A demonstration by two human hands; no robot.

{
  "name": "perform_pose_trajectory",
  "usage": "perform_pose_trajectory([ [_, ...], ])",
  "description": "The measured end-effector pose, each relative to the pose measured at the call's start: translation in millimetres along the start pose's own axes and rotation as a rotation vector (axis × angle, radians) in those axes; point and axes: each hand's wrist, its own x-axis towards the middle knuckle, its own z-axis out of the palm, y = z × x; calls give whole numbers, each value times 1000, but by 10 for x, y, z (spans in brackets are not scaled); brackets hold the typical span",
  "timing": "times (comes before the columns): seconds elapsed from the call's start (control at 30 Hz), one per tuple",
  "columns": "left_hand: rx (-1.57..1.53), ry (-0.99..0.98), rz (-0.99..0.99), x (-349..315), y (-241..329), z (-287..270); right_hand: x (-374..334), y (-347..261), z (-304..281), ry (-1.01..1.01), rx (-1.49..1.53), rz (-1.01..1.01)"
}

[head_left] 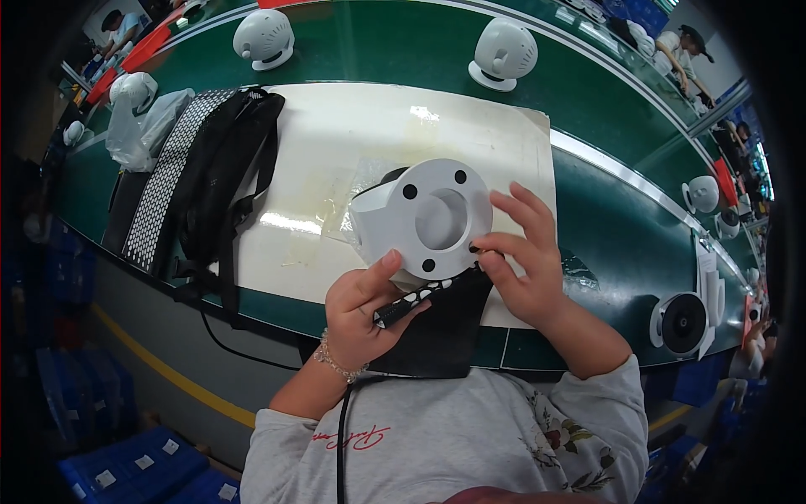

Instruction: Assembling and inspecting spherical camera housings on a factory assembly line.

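A white round device housing (399, 220) lies with its ring-shaped base facing up, a round hollow in its middle. Three black round pads sit on the ring, one of them a pad (410, 191) at the upper left. My right hand (525, 265) pinches a small black pad (474, 248) at the ring's right edge, thumb and forefinger together and the other fingers raised. My left hand (365, 302) grips a black sheet with white round holes (428, 291), curled just below the base. Its thumb points up beside the housing. Crumpled clear plastic (344, 223) shows beside the housing.
A white board (336, 126) covers part of the green table (604, 244). Perforated black sheets (180, 168) and a black strapped bag (231, 168) lie left. White devices (504, 55) stand at the back; another round device (682, 323) is at right. Blue bins (134, 462) sit lower left.
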Motion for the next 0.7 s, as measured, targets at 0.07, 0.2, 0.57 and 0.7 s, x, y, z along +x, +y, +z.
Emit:
perform_pose_trajectory([
  [0.07,13,38,63,15,1,7,-92,51,17,55,-288,-189],
  [0.2,20,24,59,5,-5,7,-142,9,45,155,-445,-235],
  [0.57,12,9,169,-47,-97,-3,234,259,-84,-169,1260,773],
  [0.7,-29,18,83,-110,-122,-48,318,724,-416,155,959,593],
])
